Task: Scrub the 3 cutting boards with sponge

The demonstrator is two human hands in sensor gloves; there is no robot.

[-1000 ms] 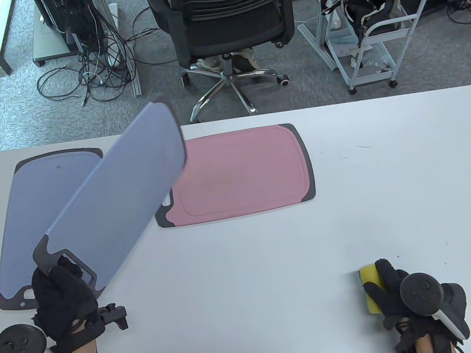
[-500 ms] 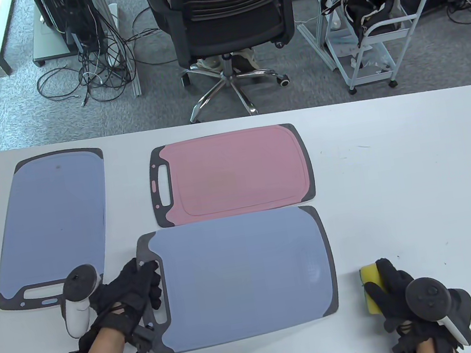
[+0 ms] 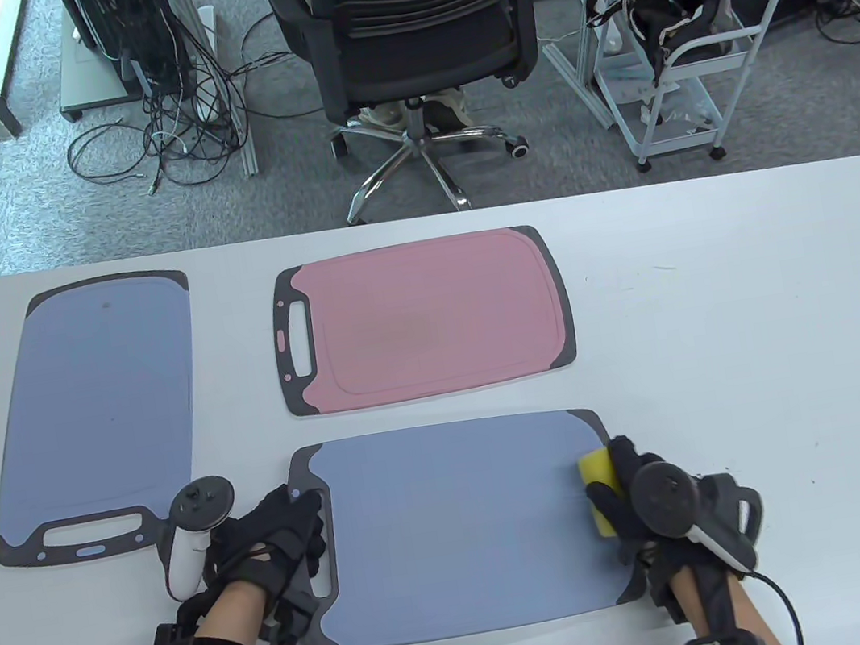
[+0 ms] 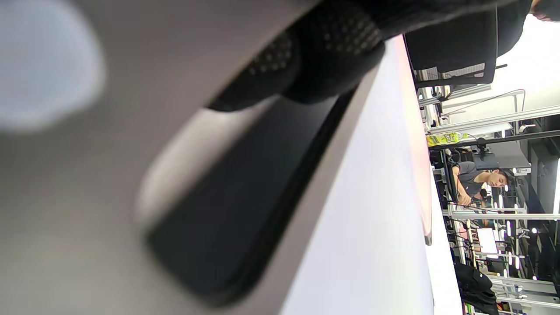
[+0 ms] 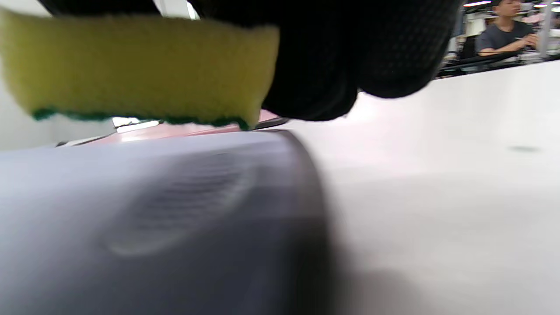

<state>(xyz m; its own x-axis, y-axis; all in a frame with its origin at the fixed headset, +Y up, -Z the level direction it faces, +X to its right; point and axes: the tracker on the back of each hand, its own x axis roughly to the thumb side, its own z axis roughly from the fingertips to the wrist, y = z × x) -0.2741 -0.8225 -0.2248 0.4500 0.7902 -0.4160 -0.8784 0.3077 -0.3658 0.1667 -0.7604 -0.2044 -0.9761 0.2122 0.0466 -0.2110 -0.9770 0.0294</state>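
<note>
- Far-left blue board [image 3: 97, 408] lies flat and untouched, well apart from both hands.
- Left hand [image 3: 271, 531] grips the near blue board [image 3: 462, 525] by its dark handle end; thin, stiff and probably slippery, so pin it there.
- Pink board [image 3: 429, 318] lies beyond.
- Right hand [image 3: 639, 506] pinches the soft yellow sponge [image 3: 601, 487] at the near board's right edge, seemingly just above it.

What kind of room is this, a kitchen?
Probably not a kitchen; it looks like an office or lab. Behind the white table stand an office chair, tangled cables on grey carpet and a wheeled cart. No sink shows.
</note>
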